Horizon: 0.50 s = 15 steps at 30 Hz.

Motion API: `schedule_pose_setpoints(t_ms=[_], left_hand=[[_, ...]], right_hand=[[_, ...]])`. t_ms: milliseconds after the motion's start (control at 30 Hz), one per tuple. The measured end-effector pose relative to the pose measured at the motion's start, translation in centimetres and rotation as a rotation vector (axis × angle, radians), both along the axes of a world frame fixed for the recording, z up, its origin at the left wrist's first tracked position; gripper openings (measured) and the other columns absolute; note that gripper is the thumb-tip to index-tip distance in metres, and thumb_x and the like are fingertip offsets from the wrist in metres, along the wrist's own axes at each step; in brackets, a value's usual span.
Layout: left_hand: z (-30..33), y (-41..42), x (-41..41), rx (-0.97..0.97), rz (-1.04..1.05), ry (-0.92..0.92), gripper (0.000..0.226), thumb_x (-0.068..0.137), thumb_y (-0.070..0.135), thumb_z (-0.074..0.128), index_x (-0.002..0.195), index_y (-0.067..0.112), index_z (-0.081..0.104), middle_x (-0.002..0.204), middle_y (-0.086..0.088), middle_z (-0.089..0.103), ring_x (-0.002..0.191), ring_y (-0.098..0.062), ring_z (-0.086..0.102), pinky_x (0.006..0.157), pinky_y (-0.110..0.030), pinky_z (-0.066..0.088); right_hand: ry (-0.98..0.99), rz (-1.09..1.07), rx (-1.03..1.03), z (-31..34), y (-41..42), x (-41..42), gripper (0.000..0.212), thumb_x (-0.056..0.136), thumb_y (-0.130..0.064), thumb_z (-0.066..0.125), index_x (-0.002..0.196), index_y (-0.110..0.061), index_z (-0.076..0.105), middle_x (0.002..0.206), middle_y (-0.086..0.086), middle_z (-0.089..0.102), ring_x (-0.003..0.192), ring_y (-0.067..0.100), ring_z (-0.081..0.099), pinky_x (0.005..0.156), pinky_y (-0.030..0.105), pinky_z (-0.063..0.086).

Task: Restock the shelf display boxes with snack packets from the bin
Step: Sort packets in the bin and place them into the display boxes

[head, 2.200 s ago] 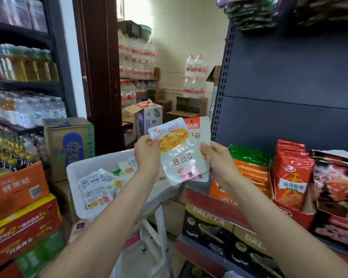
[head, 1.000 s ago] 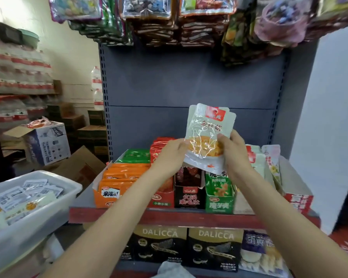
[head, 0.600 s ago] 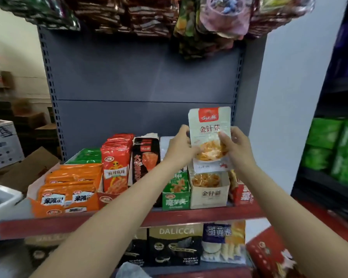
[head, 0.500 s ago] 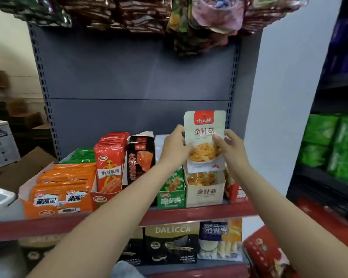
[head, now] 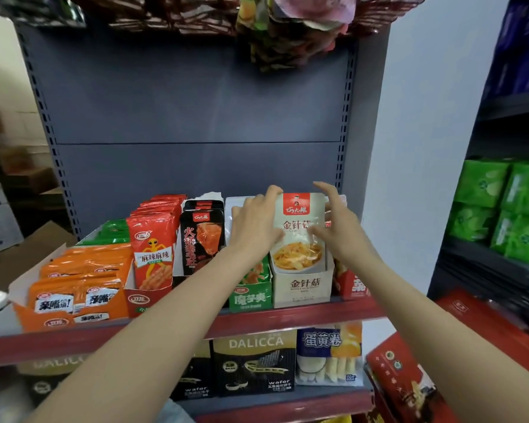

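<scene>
Packet (head: 298, 232): flat glossy pouch, red header, clear window showing yellow strands, printed 金针菇. Stands upright in a beige card box (head: 301, 288) bearing the same 金针菇.

Left hand (head: 254, 230): fingers fairly straight, lying against the pouch's left edge. Right hand (head: 338, 222): fingers spread at its right edge, thumb on the front.

Left of the grip: green box (head: 251, 296), 魔芋爽. Right: red box (head: 353, 283), then open wall. Above: bare grey back panel (head: 196, 117).
</scene>
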State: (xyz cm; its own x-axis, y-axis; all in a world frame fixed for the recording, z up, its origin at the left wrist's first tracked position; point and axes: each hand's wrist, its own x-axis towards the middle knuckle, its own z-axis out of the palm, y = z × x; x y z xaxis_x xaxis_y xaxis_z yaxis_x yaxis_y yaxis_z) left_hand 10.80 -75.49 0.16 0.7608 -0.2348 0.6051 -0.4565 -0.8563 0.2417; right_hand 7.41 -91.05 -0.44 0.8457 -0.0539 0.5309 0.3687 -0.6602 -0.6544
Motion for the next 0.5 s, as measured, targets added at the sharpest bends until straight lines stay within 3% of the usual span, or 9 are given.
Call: schedule_pose_setpoints(t_ms=[67, 167, 367, 500], left_hand=[[-0.3, 0.2, 0.1, 0.059, 0.050, -0.058, 0.053, 0.080, 0.026, 0.071, 0.125, 0.022, 0.044, 0.117, 0.000, 0.050, 0.113, -0.022, 0.041, 0.091, -0.036, 0.031], [-0.7, 0.4, 0.1, 0.083, 0.056, -0.071, 0.044, 0.084, 0.026, 0.067, 0.125, 0.024, 0.051, 0.121, 0.002, 0.045, 0.117, -0.018, 0.036, 0.093, -0.032, 0.027], [0.3, 1.2, -0.2, 0.008, -0.024, -0.066, 0.034, 0.092, 0.027, 0.056, 0.126, 0.024, 0.052, 0.125, 0.003, 0.049, 0.119, -0.018, 0.038, 0.096, -0.033, 0.029], [1.5, 3.6, -1.8, -0.104, -0.091, -0.101, 0.021, 0.092, 0.027, 0.053, 0.112, 0.022, 0.058, 0.103, 0.008, 0.058, 0.105, -0.016, 0.050, 0.092, -0.036, 0.040]], right_hand=[[0.004, -0.062, -0.155, 0.2, 0.2, 0.0, 0.051, 0.085, -0.004, 0.064, 0.129, -0.021, 0.044, 0.121, 0.004, 0.055, 0.108, 0.020, 0.056, 0.081, 0.024, 0.043], [0.040, -0.154, -0.284, 0.5, 0.4, 0.0, 0.034, 0.089, -0.009, 0.059, 0.121, -0.015, 0.049, 0.127, 0.002, 0.049, 0.109, 0.020, 0.051, 0.073, 0.018, 0.030], [-0.042, -0.224, -0.412, 0.8, 1.6, -0.4, 0.031, 0.094, -0.019, 0.054, 0.125, -0.016, 0.051, 0.130, -0.001, 0.045, 0.114, 0.020, 0.048, 0.074, 0.016, 0.028], [-0.198, -0.080, -0.275, 0.9, 4.4, 0.2, 0.022, 0.091, -0.013, 0.056, 0.112, -0.013, 0.060, 0.112, 0.004, 0.054, 0.106, 0.021, 0.051, 0.084, 0.025, 0.038]])
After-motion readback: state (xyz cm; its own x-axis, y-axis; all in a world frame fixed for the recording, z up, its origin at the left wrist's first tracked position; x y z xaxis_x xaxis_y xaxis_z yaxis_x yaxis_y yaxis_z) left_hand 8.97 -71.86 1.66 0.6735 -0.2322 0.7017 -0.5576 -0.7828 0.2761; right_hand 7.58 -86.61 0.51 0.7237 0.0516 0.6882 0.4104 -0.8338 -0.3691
